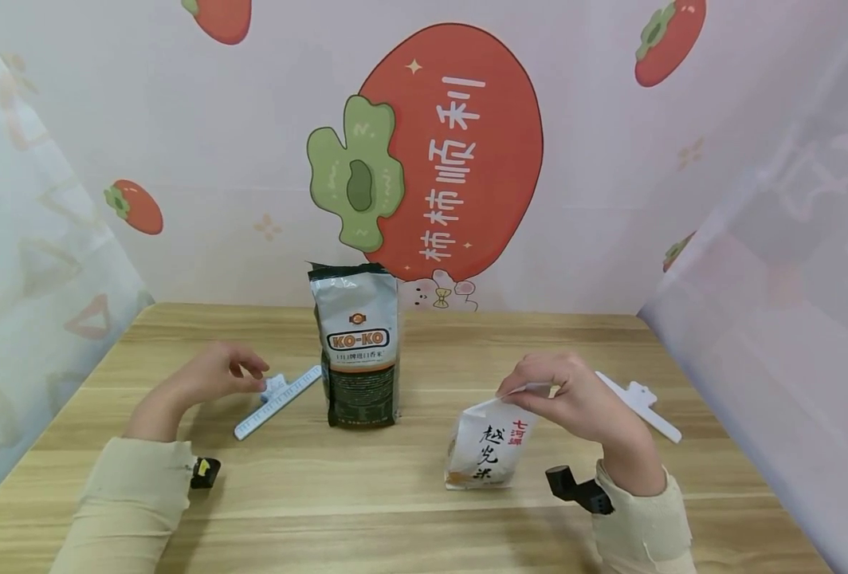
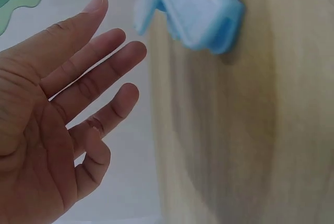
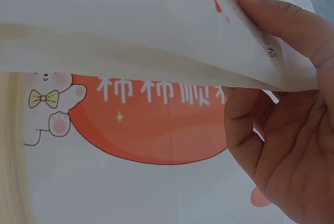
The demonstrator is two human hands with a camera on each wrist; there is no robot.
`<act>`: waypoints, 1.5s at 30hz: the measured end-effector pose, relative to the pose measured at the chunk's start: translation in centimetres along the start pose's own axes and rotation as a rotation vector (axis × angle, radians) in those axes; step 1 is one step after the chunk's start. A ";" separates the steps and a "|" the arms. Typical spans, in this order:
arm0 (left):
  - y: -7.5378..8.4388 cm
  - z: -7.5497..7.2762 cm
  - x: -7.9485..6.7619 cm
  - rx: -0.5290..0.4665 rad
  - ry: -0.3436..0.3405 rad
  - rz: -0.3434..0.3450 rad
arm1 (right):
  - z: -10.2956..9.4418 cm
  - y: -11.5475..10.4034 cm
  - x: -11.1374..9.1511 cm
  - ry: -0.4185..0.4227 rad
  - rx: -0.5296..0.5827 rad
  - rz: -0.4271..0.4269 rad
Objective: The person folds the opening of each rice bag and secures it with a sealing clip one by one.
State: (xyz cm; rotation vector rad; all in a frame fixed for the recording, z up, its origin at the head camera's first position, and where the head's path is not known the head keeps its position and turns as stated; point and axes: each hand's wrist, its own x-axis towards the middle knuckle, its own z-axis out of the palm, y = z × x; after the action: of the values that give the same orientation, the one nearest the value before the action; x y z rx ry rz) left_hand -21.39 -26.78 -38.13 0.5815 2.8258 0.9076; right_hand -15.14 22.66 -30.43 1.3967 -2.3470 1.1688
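Observation:
My right hand (image 1: pixel 567 395) pinches the folded top of a small white rice bag (image 1: pixel 492 442) with red and black characters. In the right wrist view the thumb lies on the bag's printed face (image 3: pixel 156 20), with the fingers behind it. The bag stands tilted on the table. My left hand (image 1: pixel 216 375) hovers at the handle of a light blue sealing clip (image 1: pixel 280 399), its fingers loosely bent and holding nothing. From the left wrist, the clip's blue end (image 2: pixel 198 12) shows beyond the fingertips, with a gap between.
A tall KO-KO rice bag (image 1: pixel 359 351), silver and dark green, stands upright at the back middle, right beside the blue clip's far end. A white sealing clip (image 1: pixel 642 406) lies behind my right hand. Printed cloth walls (image 1: pixel 589 199) enclose the wooden table (image 1: pixel 323 510).

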 end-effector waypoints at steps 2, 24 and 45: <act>-0.2 0.2 0.2 0.009 0.000 0.018 | 0.0 0.0 0.0 0.000 -0.004 -0.008; -0.4 1.1 0.6 -0.066 -0.143 -0.054 | 0.0 -0.4 0.0 -0.011 -0.013 0.055; 0.0 0.9 0.4 -0.214 -0.214 -0.109 | 0.0 0.3 -0.1 0.017 -0.041 -0.009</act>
State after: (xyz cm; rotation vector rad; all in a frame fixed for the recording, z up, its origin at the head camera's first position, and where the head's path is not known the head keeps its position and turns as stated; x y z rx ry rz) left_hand -21.54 -26.19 -38.89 0.4615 2.5040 1.0420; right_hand -15.29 22.76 -30.66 1.3771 -2.3369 1.1197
